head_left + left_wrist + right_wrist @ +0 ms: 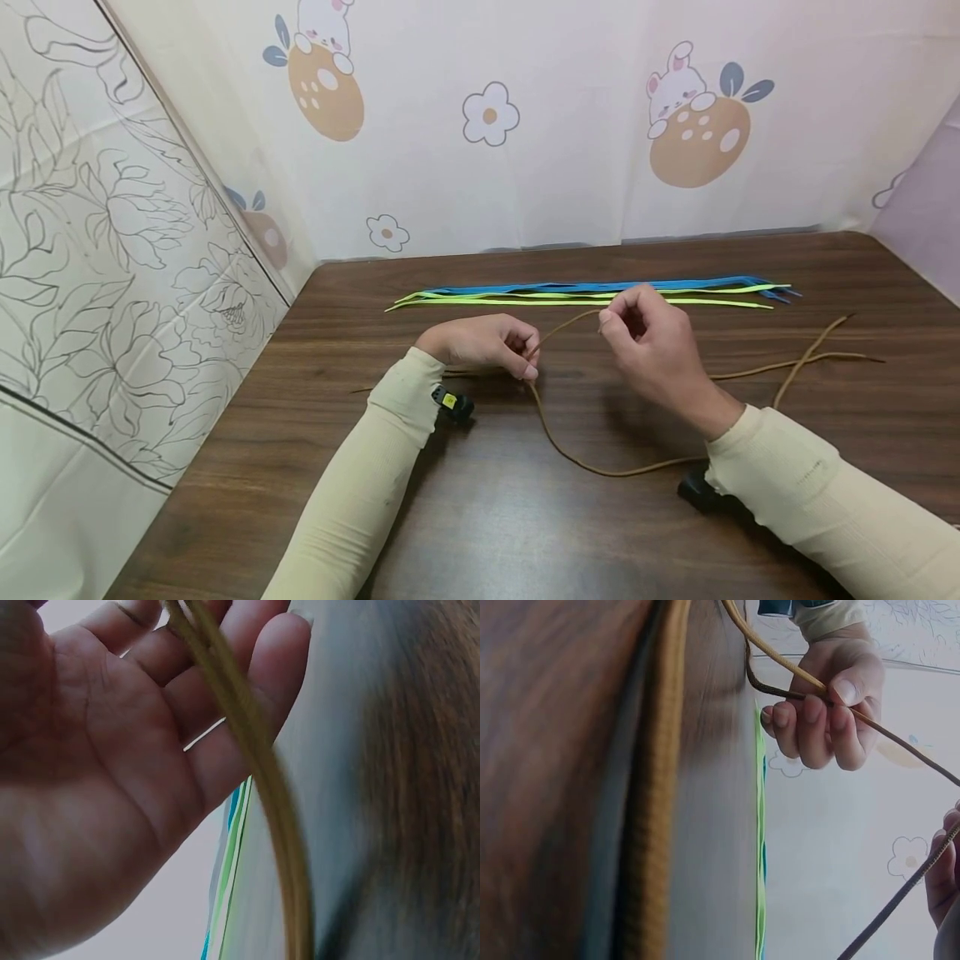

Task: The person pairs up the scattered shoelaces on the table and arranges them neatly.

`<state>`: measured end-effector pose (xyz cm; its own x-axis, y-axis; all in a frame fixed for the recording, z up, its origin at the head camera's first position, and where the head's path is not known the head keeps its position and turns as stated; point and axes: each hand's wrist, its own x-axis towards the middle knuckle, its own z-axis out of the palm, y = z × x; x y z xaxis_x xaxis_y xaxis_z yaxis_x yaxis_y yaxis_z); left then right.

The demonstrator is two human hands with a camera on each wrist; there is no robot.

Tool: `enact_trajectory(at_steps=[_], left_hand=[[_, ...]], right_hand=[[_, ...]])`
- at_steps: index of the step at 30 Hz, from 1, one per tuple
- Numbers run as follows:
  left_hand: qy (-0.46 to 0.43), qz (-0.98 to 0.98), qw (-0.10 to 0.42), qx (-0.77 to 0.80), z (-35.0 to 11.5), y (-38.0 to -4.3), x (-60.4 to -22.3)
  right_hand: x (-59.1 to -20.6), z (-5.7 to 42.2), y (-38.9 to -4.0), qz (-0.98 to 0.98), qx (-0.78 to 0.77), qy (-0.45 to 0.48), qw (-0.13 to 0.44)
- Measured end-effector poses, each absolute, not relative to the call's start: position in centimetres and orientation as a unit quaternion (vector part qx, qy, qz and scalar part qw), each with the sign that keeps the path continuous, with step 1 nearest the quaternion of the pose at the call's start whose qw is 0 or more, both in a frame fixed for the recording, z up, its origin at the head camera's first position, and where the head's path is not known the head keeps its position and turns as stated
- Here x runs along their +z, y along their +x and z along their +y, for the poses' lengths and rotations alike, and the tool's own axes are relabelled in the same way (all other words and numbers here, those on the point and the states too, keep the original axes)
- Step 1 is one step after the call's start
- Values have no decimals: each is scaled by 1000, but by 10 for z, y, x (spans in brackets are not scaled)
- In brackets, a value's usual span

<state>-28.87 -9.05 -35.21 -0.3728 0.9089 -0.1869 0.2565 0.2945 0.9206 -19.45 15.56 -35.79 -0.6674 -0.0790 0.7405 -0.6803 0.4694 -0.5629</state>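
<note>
In the head view, a thin, round brown shoelace (615, 475) hangs in a loop between the two hands, above and across the table. My left hand (491, 343) pinches it between thumb and fingers; the right wrist view shows this left hand (829, 712) with two strands meeting at its fingertips. To the right, my right hand (656, 354) pinches another stretch of the lace, thumb against index finger. A short taut span joins the hands. Close to the left wrist camera, brown strands (259, 765) run past the palm. Only part of the right hand (946, 874) shows in the right wrist view.
Blue laces (720, 282) and yellow-green laces (480, 302) lie stretched out behind the hands. Brown lace ends (813, 343) cross on the wooden table (525, 550) at right. A patterned curtain (555, 192) rises at the table's back edge.
</note>
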Motion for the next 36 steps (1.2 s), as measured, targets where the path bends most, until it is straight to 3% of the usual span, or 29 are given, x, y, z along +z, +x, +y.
enact_trajectory(at_steps=[15,36], left_hand=[[400,719,373,430,-92,-292,-356],[377,750,231,492,-91,-295,-354]], right_hand=[[-359,158,-200,-766,495,229,340],[-362,159,-201,-783,491,232,302]])
